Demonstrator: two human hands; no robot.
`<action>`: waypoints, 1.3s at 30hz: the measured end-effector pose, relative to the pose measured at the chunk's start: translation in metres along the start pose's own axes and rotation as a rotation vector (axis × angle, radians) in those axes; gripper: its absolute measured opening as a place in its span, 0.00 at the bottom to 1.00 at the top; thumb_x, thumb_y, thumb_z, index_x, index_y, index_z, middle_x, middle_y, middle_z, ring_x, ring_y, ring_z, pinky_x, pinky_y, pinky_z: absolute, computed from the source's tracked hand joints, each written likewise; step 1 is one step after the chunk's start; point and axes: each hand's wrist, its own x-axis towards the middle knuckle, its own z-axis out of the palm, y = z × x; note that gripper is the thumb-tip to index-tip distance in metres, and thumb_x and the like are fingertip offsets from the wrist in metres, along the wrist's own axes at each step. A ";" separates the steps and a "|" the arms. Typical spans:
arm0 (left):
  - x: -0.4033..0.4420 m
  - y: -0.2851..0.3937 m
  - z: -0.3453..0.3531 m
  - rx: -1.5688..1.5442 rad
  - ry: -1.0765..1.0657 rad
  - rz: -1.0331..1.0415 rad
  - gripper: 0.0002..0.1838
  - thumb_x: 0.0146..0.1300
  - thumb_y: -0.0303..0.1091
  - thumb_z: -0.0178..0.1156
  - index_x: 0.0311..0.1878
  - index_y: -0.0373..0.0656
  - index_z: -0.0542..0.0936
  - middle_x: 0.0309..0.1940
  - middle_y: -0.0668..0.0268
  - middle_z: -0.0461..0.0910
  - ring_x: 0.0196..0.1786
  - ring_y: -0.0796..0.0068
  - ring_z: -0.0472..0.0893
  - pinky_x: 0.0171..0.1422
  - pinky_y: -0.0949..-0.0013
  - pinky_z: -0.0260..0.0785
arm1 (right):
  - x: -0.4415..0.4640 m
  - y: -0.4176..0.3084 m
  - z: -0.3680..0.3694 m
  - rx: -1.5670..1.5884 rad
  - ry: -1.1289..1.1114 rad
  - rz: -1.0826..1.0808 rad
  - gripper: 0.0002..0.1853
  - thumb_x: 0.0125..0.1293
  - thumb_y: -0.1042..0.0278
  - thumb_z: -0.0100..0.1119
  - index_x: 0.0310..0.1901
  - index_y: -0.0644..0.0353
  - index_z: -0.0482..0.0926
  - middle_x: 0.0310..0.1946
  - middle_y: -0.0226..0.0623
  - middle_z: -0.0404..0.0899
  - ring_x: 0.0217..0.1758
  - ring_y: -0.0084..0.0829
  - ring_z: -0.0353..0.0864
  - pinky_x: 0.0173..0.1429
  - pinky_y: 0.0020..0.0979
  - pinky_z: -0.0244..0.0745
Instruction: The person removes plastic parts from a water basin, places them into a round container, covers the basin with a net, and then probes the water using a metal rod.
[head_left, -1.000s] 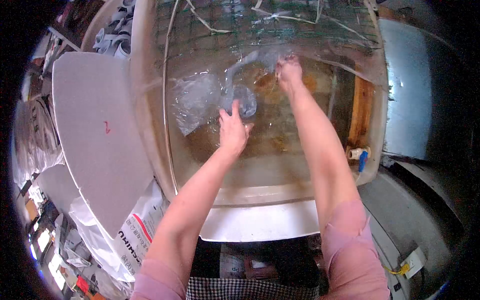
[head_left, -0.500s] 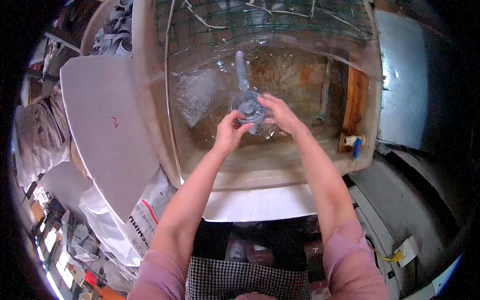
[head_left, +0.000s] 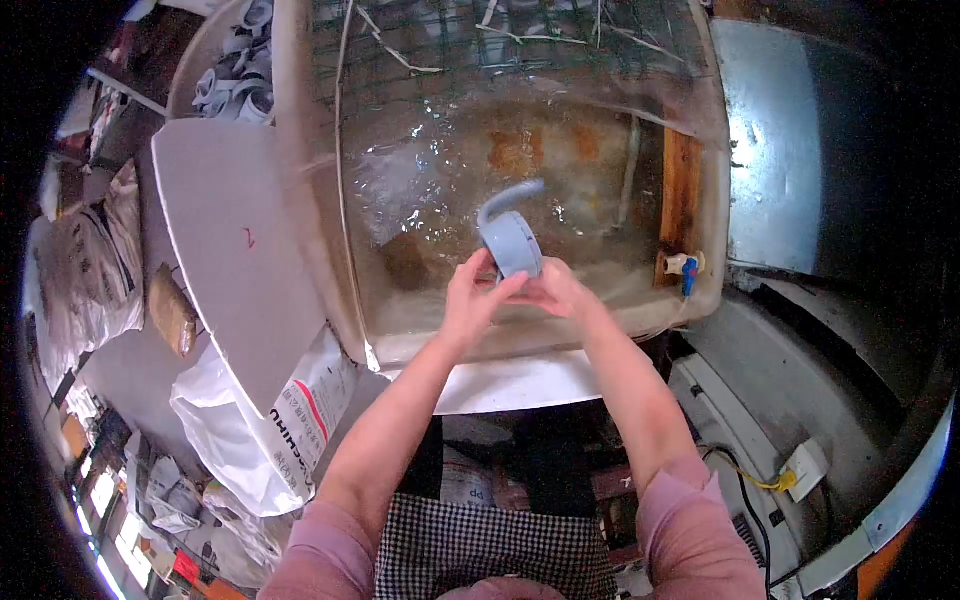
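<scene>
2 hands (head_left: 512,296) grip 1 gray part (head_left: 512,243) (wet work) above water (head_left: 440,215).

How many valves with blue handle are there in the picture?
1. The blue-handled valve is at the near right corner of the tub, by the near end of the wooden board. Others may be hidden in the dark areas around.

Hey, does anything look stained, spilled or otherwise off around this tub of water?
Possibly the orange-brown patches inside the tub, beyond the held grey part. They look like rust or dirt against the duller bottom; I can't tell which. No spill stands out.
</scene>
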 end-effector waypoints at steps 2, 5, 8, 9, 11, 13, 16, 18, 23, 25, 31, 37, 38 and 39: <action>0.011 0.011 -0.007 -0.388 -0.196 -0.288 0.25 0.46 0.38 0.68 0.46 0.35 0.74 0.38 0.57 0.74 0.45 0.59 0.72 0.53 0.62 0.65 | -0.004 -0.002 0.009 -0.529 0.335 -0.027 0.18 0.66 0.59 0.48 0.52 0.62 0.71 0.44 0.38 0.77 0.47 0.31 0.77 0.48 0.37 0.76; 0.006 -0.003 -0.001 0.300 -0.238 0.074 0.21 0.47 0.33 0.65 0.45 0.33 0.75 0.41 0.52 0.73 0.47 0.56 0.71 0.54 0.61 0.65 | -0.003 -0.011 0.000 -0.376 0.499 -0.187 0.21 0.65 0.57 0.52 0.54 0.61 0.71 0.46 0.39 0.76 0.47 0.32 0.77 0.46 0.34 0.77; 0.000 -0.020 0.021 0.462 -0.245 0.208 0.20 0.48 0.30 0.61 0.47 0.37 0.75 0.46 0.52 0.71 0.50 0.54 0.71 0.54 0.59 0.65 | -0.015 -0.005 0.015 -1.044 0.407 -0.490 0.24 0.63 0.55 0.54 0.55 0.64 0.68 0.47 0.39 0.74 0.47 0.31 0.76 0.44 0.31 0.78; -0.004 -0.026 0.027 0.499 -0.253 0.260 0.19 0.49 0.28 0.59 0.48 0.40 0.75 0.49 0.53 0.71 0.51 0.54 0.70 0.54 0.58 0.64 | -0.018 -0.002 0.015 -1.376 0.435 -0.674 0.27 0.63 0.54 0.56 0.56 0.65 0.67 0.48 0.38 0.73 0.47 0.31 0.76 0.42 0.29 0.78; -0.010 -0.002 0.008 0.464 -0.144 0.384 0.20 0.50 0.28 0.59 0.49 0.42 0.74 0.49 0.55 0.71 0.52 0.55 0.69 0.54 0.57 0.63 | 0.002 0.010 -0.015 -1.128 0.474 -0.546 0.26 0.63 0.54 0.55 0.56 0.64 0.66 0.47 0.37 0.73 0.48 0.30 0.76 0.43 0.29 0.78; -0.012 0.005 -0.009 0.431 -0.035 0.511 0.20 0.50 0.29 0.59 0.50 0.44 0.74 0.49 0.56 0.71 0.52 0.56 0.69 0.55 0.57 0.62 | 0.000 0.006 -0.013 -0.873 0.503 -0.425 0.26 0.64 0.54 0.55 0.57 0.64 0.66 0.47 0.37 0.73 0.49 0.28 0.75 0.43 0.29 0.78; -0.020 0.004 -0.016 0.568 -0.118 0.507 0.22 0.54 0.35 0.58 0.54 0.47 0.73 0.52 0.59 0.71 0.56 0.57 0.67 0.58 0.55 0.57 | -0.025 0.001 0.009 -0.371 0.347 -0.323 0.24 0.64 0.54 0.53 0.55 0.64 0.68 0.46 0.40 0.73 0.47 0.31 0.76 0.45 0.32 0.79; -0.022 0.010 -0.006 0.757 -0.090 0.557 0.23 0.53 0.38 0.59 0.54 0.48 0.72 0.54 0.60 0.70 0.57 0.57 0.66 0.59 0.54 0.53 | -0.025 0.004 0.010 -0.409 0.308 -0.300 0.24 0.65 0.54 0.53 0.55 0.65 0.67 0.45 0.36 0.73 0.46 0.26 0.75 0.39 0.29 0.81; -0.015 0.016 0.011 0.898 -0.179 0.513 0.28 0.53 0.44 0.59 0.57 0.44 0.69 0.56 0.58 0.67 0.60 0.58 0.63 0.60 0.52 0.50 | -0.029 0.007 0.011 -0.441 0.243 -0.345 0.25 0.65 0.55 0.53 0.56 0.65 0.67 0.44 0.36 0.73 0.44 0.26 0.75 0.38 0.28 0.80; -0.016 0.009 0.018 0.980 -0.058 0.477 0.28 0.52 0.44 0.59 0.56 0.42 0.69 0.56 0.57 0.67 0.61 0.59 0.62 0.59 0.53 0.50 | -0.029 0.006 0.017 -0.436 0.273 -0.384 0.26 0.64 0.55 0.54 0.56 0.66 0.67 0.44 0.37 0.74 0.44 0.26 0.75 0.37 0.28 0.79; -0.012 0.002 0.020 0.977 -0.050 0.460 0.26 0.50 0.40 0.60 0.53 0.42 0.70 0.52 0.56 0.69 0.59 0.59 0.64 0.58 0.53 0.51 | -0.018 0.018 0.011 -0.671 0.408 -0.582 0.30 0.61 0.53 0.57 0.57 0.69 0.65 0.44 0.46 0.77 0.44 0.33 0.77 0.42 0.32 0.77; -0.006 0.002 0.022 0.992 -0.224 0.343 0.25 0.48 0.40 0.62 0.49 0.41 0.72 0.49 0.56 0.71 0.58 0.57 0.65 0.58 0.51 0.51 | -0.010 0.027 0.000 -0.780 0.429 -0.675 0.31 0.61 0.53 0.57 0.57 0.69 0.64 0.42 0.53 0.77 0.45 0.43 0.78 0.48 0.37 0.72; -0.006 0.003 0.022 0.991 -0.224 0.345 0.25 0.48 0.40 0.62 0.49 0.41 0.72 0.49 0.56 0.71 0.58 0.57 0.65 0.58 0.51 0.51 | -0.011 0.028 0.001 -0.764 0.430 -0.653 0.31 0.60 0.53 0.58 0.57 0.69 0.64 0.42 0.54 0.77 0.45 0.45 0.77 0.49 0.38 0.71; -0.007 0.007 0.021 1.012 -0.147 0.416 0.25 0.48 0.40 0.63 0.49 0.40 0.72 0.48 0.56 0.71 0.56 0.58 0.66 0.58 0.51 0.51 | -0.012 0.026 0.002 -0.750 0.429 -0.632 0.32 0.60 0.53 0.58 0.58 0.69 0.63 0.43 0.55 0.76 0.45 0.47 0.77 0.50 0.38 0.70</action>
